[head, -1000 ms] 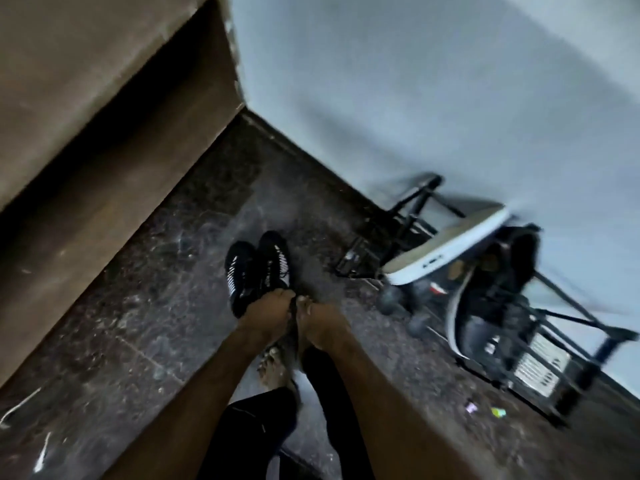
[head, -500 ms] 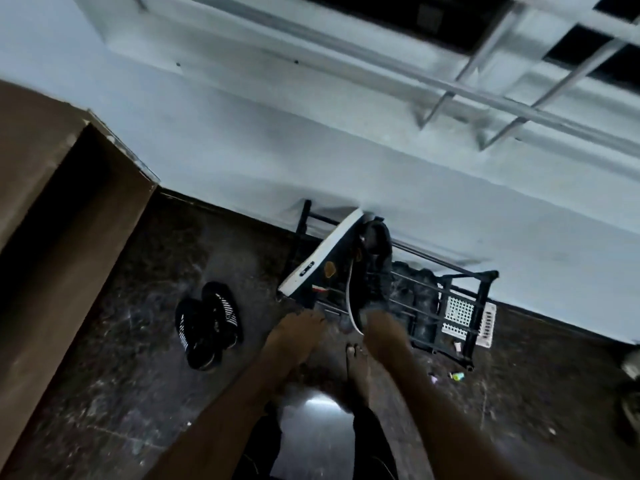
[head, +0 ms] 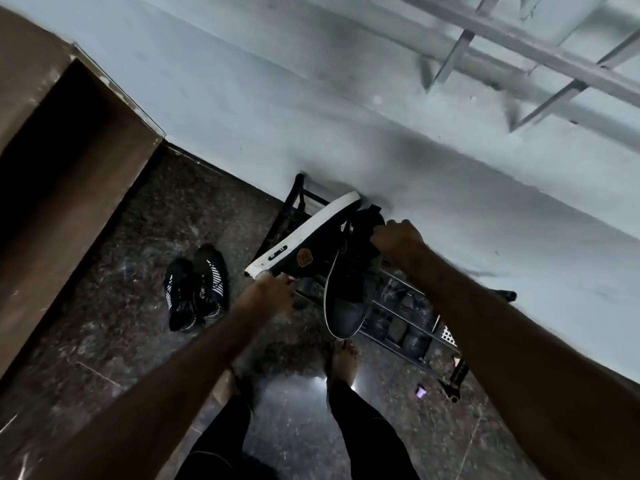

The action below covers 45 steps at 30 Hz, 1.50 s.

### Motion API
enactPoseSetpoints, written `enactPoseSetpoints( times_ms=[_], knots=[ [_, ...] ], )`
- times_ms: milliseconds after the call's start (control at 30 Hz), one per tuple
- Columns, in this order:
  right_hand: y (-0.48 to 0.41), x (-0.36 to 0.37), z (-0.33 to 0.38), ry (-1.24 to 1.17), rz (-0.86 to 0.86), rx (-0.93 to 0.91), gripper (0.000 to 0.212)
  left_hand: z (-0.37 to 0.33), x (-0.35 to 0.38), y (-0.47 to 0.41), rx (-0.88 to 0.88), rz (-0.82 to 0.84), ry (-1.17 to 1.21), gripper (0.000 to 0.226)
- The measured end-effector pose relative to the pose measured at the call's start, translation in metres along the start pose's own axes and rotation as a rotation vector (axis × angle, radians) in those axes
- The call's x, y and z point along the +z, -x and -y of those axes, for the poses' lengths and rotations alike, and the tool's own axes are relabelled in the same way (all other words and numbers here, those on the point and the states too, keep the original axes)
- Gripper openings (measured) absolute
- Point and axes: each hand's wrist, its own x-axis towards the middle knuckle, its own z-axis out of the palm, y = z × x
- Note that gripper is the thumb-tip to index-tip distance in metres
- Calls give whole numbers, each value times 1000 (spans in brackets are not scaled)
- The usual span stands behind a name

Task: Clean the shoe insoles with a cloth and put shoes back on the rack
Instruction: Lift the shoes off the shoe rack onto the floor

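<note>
The left hand [head: 273, 289] is gripping the heel of a white-soled sneaker [head: 304, 233]. The right hand [head: 398, 237] is clutching a second dark sneaker [head: 346, 306], toe hanging down. Both are hanging above the black shoe rack [head: 457, 375] (blurred dark shapes are sitting on its tiers).

A dark speckled stone floor [head: 138, 237] fills the lower part of the view, dusty and scuffed, with a bright patch of reflected light [head: 322, 382] near the bottom middle and pale streaks [head: 10, 424] at the lower left edge. A small pale scrap [head: 421, 392] lies on it toward the right. A pale blue-grey wall [head: 277, 98] rises behind, with a dark skirting strip [head: 225, 171] along its base. At the left stands a brown wooden structure [head: 52, 202] with a deeply shadowed recess. Grey metal window bars [head: 519, 64] cross the top right corner, blurred.
</note>
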Motion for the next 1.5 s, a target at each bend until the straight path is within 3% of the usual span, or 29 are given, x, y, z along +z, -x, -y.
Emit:
enactPoseSetpoints(
  times_ms=[167,400,567,733,800,867,933,1000,1100,1300,1433,1500],
  knots=[
    [9,42,-18,-42,-116,-29,31,-5,0,-24,-121,81,49,14],
    [93,117,-49,-429,-44,246,27,-7,-10,-12,-171,-49,39,32],
    [156,142,-15,-746,-8,443,22,-16,-37,3,-179,-3,126,29],
    [174,130,49,-993,19,497,27,-46,-64,0,-205,11,255,27],
    [172,124,74,-1008,15,471,33,-59,-62,-6,-215,67,310,6],
    [168,118,92,-979,12,463,40,-78,-46,-11,-221,135,381,17],
    [166,118,101,-923,19,436,42,-92,-44,-11,-256,129,382,8],
    [167,127,104,-869,58,359,40,-105,-45,-13,-307,223,454,34],
    [172,154,101,-778,152,252,42,-112,-48,-17,-344,279,544,36],
    [177,196,92,-607,269,82,77,-124,-50,-23,-436,337,754,56],
    [169,197,99,-545,257,114,39,-122,-50,-23,-479,269,741,40],
    [171,193,105,-572,247,154,31,-119,-48,-17,-494,265,771,32]
  ],
)
